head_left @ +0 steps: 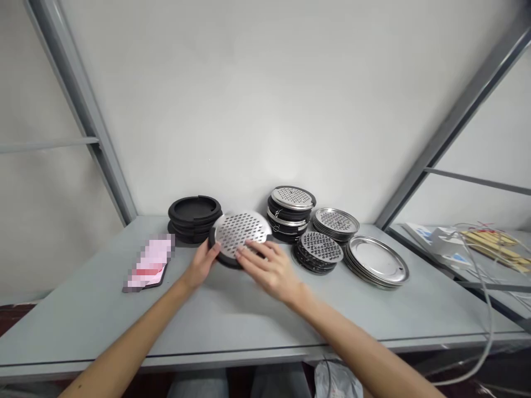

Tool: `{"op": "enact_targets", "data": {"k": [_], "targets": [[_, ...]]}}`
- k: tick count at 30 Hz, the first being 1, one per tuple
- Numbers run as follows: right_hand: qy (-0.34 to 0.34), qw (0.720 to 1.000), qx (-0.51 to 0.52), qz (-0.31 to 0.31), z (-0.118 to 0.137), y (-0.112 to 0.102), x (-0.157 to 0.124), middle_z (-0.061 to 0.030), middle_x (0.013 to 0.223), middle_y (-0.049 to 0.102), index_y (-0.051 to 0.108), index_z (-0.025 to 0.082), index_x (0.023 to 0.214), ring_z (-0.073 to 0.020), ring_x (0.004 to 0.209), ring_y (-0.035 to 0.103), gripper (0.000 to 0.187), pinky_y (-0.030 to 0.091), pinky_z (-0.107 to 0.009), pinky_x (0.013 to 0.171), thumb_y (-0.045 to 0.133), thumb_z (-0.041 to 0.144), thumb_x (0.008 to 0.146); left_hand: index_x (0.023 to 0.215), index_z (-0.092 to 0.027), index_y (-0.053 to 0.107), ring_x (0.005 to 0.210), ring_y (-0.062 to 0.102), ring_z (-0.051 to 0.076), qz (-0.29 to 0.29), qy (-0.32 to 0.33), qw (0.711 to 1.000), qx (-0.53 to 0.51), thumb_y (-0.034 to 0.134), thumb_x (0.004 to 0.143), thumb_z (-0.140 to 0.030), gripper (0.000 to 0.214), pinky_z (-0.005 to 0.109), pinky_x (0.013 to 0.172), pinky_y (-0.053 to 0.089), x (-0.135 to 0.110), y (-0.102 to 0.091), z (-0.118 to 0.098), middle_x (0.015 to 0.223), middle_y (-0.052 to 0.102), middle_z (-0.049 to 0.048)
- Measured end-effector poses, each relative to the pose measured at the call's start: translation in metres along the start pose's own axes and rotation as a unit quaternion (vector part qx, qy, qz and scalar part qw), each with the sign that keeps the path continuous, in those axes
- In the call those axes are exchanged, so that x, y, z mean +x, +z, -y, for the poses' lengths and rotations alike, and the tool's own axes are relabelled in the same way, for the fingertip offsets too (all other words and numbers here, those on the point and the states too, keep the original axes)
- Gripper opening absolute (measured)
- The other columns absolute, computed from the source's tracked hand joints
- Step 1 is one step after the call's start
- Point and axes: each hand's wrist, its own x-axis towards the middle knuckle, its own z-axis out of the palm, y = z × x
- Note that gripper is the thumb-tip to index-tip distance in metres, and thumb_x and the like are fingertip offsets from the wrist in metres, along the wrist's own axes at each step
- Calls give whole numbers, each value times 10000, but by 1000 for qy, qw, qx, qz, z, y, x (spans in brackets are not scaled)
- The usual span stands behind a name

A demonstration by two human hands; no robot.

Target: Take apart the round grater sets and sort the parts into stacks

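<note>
Loads of open grey tabletop (232, 315) on the near side of both hands. Out left of the left hand (202, 265) there's just a flat pink rectangular thing (150, 264), low, with a gap before it. Past the fingertips it's crowded: a stack of black round rubber rings (194, 216) back-left, a taller stack of black rings with perforated metal tops (291, 213) back-right. Right of the right hand (271, 269), a pile of dark perforated discs (320, 250) sits near, and plain shiny steel plates (377, 260) lie beyond it
</note>
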Motion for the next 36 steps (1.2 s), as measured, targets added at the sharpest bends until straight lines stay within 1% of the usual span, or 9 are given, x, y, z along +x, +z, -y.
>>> {"op": "enact_targets", "data": {"k": [3,6,9,11,13,17,21,29,36], "targets": [[-7,998,64,-9,4,21,1,-44,1256,646,621,253,1209,-236,1212,558,303,482,-416,975,576,302,913,1322,-146,503,1173,571,323,-69,-31,997,2,608,841,-562,644,438,986,473,0,2,0,1259,625,132],[168,972,145,-74,-13,25,4,-108,1334,579,566,227,1283,-291,1253,512,475,450,-490,1010,636,412,851,1293,-172,529,1211,549,305,-67,-28,997,33,627,842,-528,582,426,1032,442,2,-3,2,1284,616,104],[364,866,341,-41,-29,22,4,-148,1250,628,526,171,1325,-293,1084,625,600,530,-458,881,658,456,814,1278,-196,544,1215,548,287,-45,-28,995,83,597,865,-523,530,409,1047,431,4,-6,5,1298,606,86],[397,785,475,23,-32,21,2,-123,1094,702,589,145,1255,-270,953,673,569,556,-405,794,653,484,803,1286,-192,530,1224,542,279,-38,-12,990,137,548,893,-528,517,409,1050,428,3,-5,5,1304,596,95],[417,746,518,46,-33,22,-1,-107,997,726,657,126,1152,-264,900,675,515,550,-375,751,647,499,796,1353,-195,454,1242,525,277,-38,20,976,215,519,904,-537,567,423,1052,425,0,-3,3,1357,542,112],[467,758,452,50,-33,24,-7,-88,872,725,717,98,982,-221,772,644,439,488,-292,642,597,491,825,1488,-236,263,1419,229,382,68,108,888,441,710,658,-684,1043,537,1154,227,-11,1,-3,1561,237,130],[450,778,432,66,-34,23,-7,-27,734,678,713,108,921,-154,638,564,425,397,-239,568,543,492,854,1538,-212,72,1443,33,434,193,96,821,528,773,433,-763,1420,557,1166,158,-16,2,-1,1598,-27,166],[404,831,349,158,-41,18,-13,10,600,616,708,147,727,-140,580,534,425,365,-236,552,540,519,843,1521,-232,169,1427,144,417,214,78,814,534,850,447,-603,1324,536,1142,244,-18,-1,-8,1576,107,168],[429,875,215,-66,-38,20,-14,-91,923,720,696,150,1070,-201,791,658,344,506,-304,737,608,376,826,1455,-226,314,1412,175,420,189,127,818,529,845,446,-579,1194,544,1150,223,-16,-1,-18,1555,156,152]]}}
